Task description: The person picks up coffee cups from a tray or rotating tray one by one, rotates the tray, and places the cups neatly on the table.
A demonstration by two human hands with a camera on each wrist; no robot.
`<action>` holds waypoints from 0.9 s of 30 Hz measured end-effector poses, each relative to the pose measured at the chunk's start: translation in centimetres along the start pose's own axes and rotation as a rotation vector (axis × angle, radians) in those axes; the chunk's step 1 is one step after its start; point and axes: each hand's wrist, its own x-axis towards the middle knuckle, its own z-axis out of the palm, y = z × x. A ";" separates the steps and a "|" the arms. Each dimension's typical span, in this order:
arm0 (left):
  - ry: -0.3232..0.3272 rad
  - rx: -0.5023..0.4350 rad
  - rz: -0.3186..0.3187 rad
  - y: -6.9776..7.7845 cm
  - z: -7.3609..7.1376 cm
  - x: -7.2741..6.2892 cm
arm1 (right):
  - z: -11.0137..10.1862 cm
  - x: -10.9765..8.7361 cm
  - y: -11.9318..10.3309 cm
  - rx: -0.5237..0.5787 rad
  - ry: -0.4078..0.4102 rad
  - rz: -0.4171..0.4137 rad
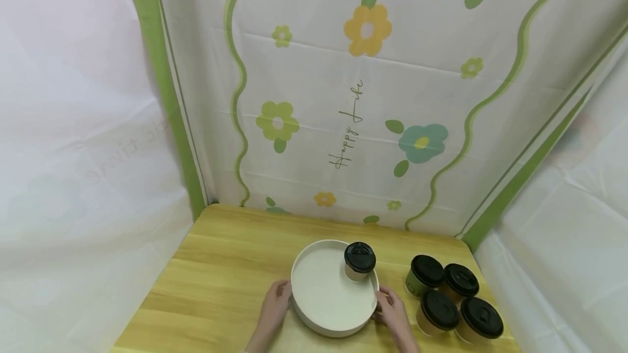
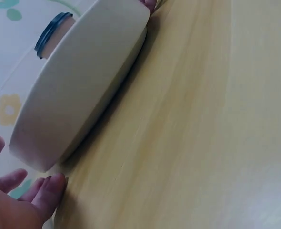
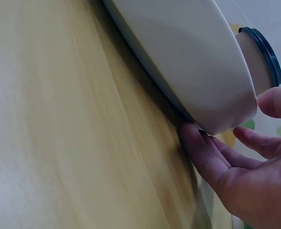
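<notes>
A round cream tray (image 1: 324,298) with a raised rim lies on the wooden table, one black-lidded paper cup (image 1: 360,260) standing inside near its far right edge. My left hand (image 1: 276,305) is at the tray's left side; in the left wrist view its thumb is a little apart from the wall and its fingertips are close by the base. On the opposite side, my right hand (image 1: 391,312) holds the tray's edge. The right wrist view has that thumb at the rim and the fingertips (image 3: 193,136) low at the base. The cup's lower part is hidden behind the wall in both wrist views.
Several more black-lidded cups stand close together right of the tray, among them a green one (image 1: 417,282) at the back left of the group. A white flowered curtain (image 1: 314,168) hangs behind the table (image 1: 211,277), with white cloth on both sides.
</notes>
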 end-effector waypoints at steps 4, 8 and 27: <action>-0.009 0.000 -0.007 0.1 0.3 -0.6 | 0.0 0.3 0.3 0.003 -0.001 0.002; -0.008 0.009 -0.014 -0.5 0.8 -0.4 | -0.1 0.4 0.5 0.003 -0.006 -0.004; 0.006 0.070 0.071 -0.1 0.6 1.2 | -0.3 0.2 -0.2 0.034 -0.031 0.022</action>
